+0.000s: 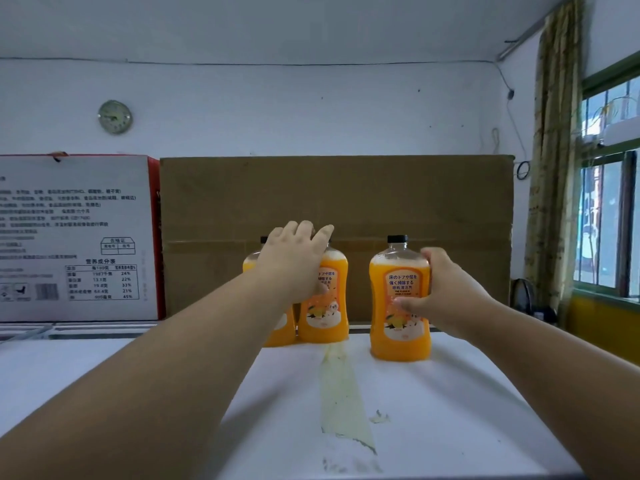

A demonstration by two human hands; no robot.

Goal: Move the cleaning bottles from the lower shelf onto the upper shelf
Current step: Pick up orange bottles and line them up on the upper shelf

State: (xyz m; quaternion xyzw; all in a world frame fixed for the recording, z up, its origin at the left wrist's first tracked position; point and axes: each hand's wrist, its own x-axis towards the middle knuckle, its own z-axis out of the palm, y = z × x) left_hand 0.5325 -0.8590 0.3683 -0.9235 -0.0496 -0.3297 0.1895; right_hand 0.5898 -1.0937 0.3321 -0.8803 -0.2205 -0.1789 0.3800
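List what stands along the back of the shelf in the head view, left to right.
White printed box → left bottle → middle bottle → right bottle, held by the right hand. A cardboard box spans behind the bottles.

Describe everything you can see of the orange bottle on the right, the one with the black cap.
The right bottle is clear plastic, by its look, filled with orange liquid and a band of foam near the shoulder. It has a black screw cap and an orange-and-white label with Japanese text and a fruit picture. It stands upright on the white shelf top, apart from the two other bottles. The right hand wraps its right side, thumb across the label.
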